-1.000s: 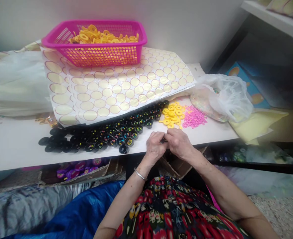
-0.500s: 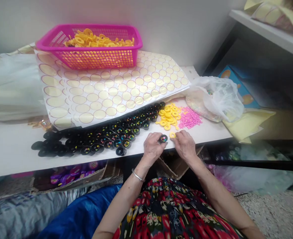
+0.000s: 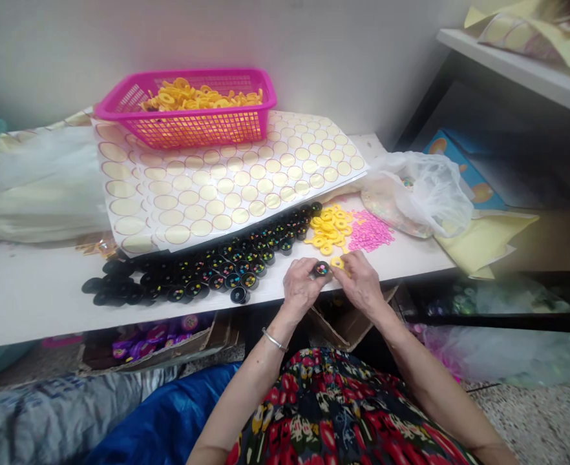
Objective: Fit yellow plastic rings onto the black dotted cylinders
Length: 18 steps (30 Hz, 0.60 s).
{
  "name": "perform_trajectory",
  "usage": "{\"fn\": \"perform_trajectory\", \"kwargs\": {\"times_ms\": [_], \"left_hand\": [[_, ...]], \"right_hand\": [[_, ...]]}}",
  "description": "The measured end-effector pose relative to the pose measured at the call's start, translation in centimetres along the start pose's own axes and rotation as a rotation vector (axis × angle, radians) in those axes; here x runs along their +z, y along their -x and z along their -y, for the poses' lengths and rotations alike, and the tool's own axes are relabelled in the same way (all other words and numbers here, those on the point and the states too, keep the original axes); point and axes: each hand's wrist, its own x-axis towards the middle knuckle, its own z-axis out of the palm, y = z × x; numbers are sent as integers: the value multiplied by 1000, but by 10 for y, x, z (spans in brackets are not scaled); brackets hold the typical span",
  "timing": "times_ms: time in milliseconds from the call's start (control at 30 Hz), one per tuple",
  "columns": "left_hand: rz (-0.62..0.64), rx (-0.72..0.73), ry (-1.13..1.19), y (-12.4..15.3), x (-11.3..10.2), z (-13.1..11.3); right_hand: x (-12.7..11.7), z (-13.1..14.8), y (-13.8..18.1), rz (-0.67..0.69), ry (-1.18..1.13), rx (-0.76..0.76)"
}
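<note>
My left hand (image 3: 301,287) pinches a small black cup (image 3: 320,268) filled with coloured beads, just over the front edge of the white table (image 3: 23,290). My right hand (image 3: 360,281) is right beside it, fingers closed on a yellow ring (image 3: 337,262) that almost touches the cup. Behind the hands lie rows of black cups (image 3: 217,261), a heap of yellow rings (image 3: 331,227) and a patch of pink beads (image 3: 372,230).
A sheet of round stickers (image 3: 227,177) covers the middle of the table, with a pink basket (image 3: 192,103) of yellow rings on its far side. A plastic bag (image 3: 421,190) lies at the right, a cream bag (image 3: 33,187) at the left. Cardboard boxes (image 3: 343,323) sit under the table.
The hands parted from a joint grip; the right one picked up a yellow ring and has brought it beside the cup in the left hand. The camera shifted slightly.
</note>
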Motion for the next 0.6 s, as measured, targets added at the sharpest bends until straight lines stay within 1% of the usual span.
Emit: {"fn": "perform_trajectory", "kwargs": {"times_ms": [67,133,200,300,367,467,533,600], "left_hand": [[5,-5,12,0,0,0],[3,-17,22,0,0,0],[0,-35,26,1,1,0],[5,-50,33,1,1,1],[35,-38,73,0,-3,3],[75,-61,289,-5,-11,7],[44,-144,461,-8,-15,7],[17,-221,550,-11,-15,4]], "right_hand": [[-3,4,0,9,-149,-25],[-5,9,-1,57,-199,-71],[-6,15,-5,91,-169,-109],[-6,21,-11,118,-96,-126],[-7,24,-13,140,-62,-128],[-11,27,-15,193,-18,-151],[-14,28,-16,217,-10,-161],[-15,28,-15,222,-51,-144]]}}
